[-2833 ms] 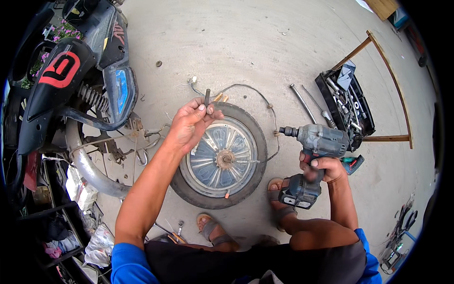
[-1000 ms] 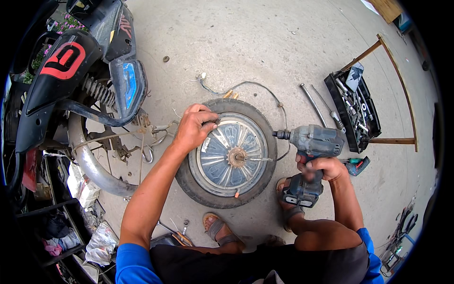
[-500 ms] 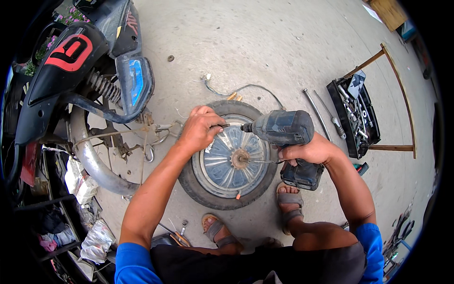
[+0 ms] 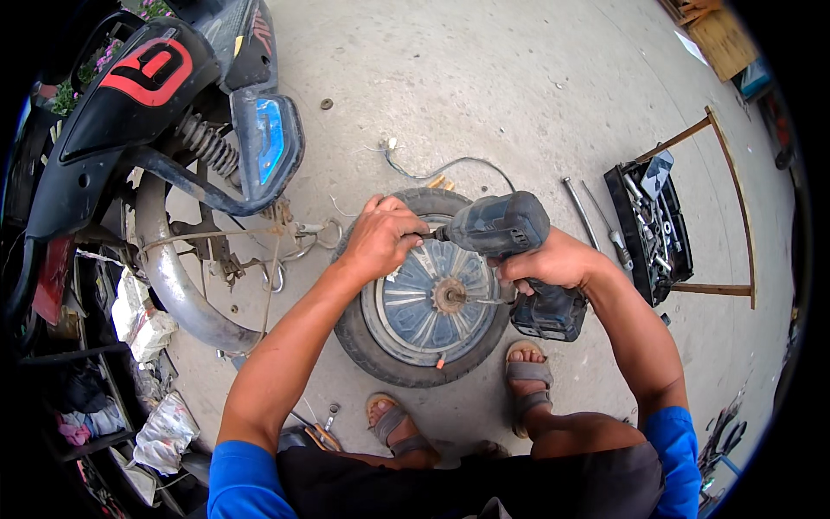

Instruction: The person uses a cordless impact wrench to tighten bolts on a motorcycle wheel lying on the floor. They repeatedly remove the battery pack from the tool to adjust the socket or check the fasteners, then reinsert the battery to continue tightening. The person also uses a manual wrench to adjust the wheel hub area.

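Note:
A dark cordless impact driver (image 4: 506, 223) is gripped in my right hand (image 4: 558, 259), its nose pointing left and its battery base toward me. My left hand (image 4: 381, 240) pinches a small dark driver bit (image 4: 430, 233) right at the driver's nose; its tip is mostly hidden by my fingers. Both hands are above a wheel lying flat on the ground, with a black tyre (image 4: 367, 356) and a blue-grey hub (image 4: 415, 311). From the hub's middle sticks out a rusty axle (image 4: 449, 295). An orange piece (image 4: 441, 361) sits on the rim's near side.
A scooter (image 4: 130, 112) without this wheel stands at the left, its curved metal fender (image 4: 177, 290) near my left forearm. To the right lie a metal bar (image 4: 579, 212), a screwdriver (image 4: 619, 246) and an open black toolbox (image 4: 644, 259). A cable (image 4: 458, 161) lies beyond the tyre.
The driver has moved left, closing the gap between its nose and the bit in my left fingers. The whole view has shifted slightly.

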Tool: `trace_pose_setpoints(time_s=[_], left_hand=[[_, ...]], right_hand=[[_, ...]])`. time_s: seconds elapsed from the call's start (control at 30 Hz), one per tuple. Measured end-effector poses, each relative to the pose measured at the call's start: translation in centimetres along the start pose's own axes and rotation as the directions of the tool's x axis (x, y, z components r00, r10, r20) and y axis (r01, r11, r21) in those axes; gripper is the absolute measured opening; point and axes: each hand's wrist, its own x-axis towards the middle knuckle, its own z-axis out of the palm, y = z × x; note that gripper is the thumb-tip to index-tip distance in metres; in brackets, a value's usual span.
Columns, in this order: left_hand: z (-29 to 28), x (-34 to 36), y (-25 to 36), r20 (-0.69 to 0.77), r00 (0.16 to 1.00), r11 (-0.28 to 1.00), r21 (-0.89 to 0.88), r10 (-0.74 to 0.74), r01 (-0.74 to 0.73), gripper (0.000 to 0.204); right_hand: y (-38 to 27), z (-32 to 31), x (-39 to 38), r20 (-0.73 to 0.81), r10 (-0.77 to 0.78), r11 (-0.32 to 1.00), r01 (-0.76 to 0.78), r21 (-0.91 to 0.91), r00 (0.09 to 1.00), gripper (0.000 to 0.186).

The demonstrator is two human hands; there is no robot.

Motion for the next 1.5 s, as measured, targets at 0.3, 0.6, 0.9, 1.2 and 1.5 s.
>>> trace_pose_setpoints(time_s=[0.3, 0.6, 0.9, 1.2, 1.5], left_hand=[[0.1, 0.1, -0.1, 0.001, 1.0, 1.0, -0.004, -0.026, 0.026, 0.016], [0.2, 0.2, -0.2, 0.018, 1.0, 1.0, -0.013, -0.024, 0.025, 0.018], [-0.2, 0.3, -0.4, 0.055, 0.997, 0.998, -0.034, -0.058, 0.06, 0.02], [-0.2, 0.7, -0.7, 0.033, 0.998, 0.997, -0.06, -0.049, 0.051, 0.022], [-0.1, 0.7, -0.9, 0.083, 0.996, 0.999, -0.009, -0.04, 0.041, 0.022]], right_hand=[[-1.8, -0.3, 0.5, 0.024, -0.24, 0.864, 0.225, -0.45, 0.97, 0.029], [-2.3, -1.9, 2.0, 0.099, -0.16, 0.784, 0.187, -0.591, 0.982, 0.039], [-4.2, 0.3, 1.4, 0.013, -0.012, 0.91, 0.017, -0.413, 1.0, 0.03], [-3.8, 0.6, 1.9, 0.025, 0.029, 0.954, -0.02, -0.299, 0.999, 0.017], [-3.1, -0.1, 2.1, 0.052, 0.038, 0.97, -0.024, -0.243, 0.998, 0.017]])
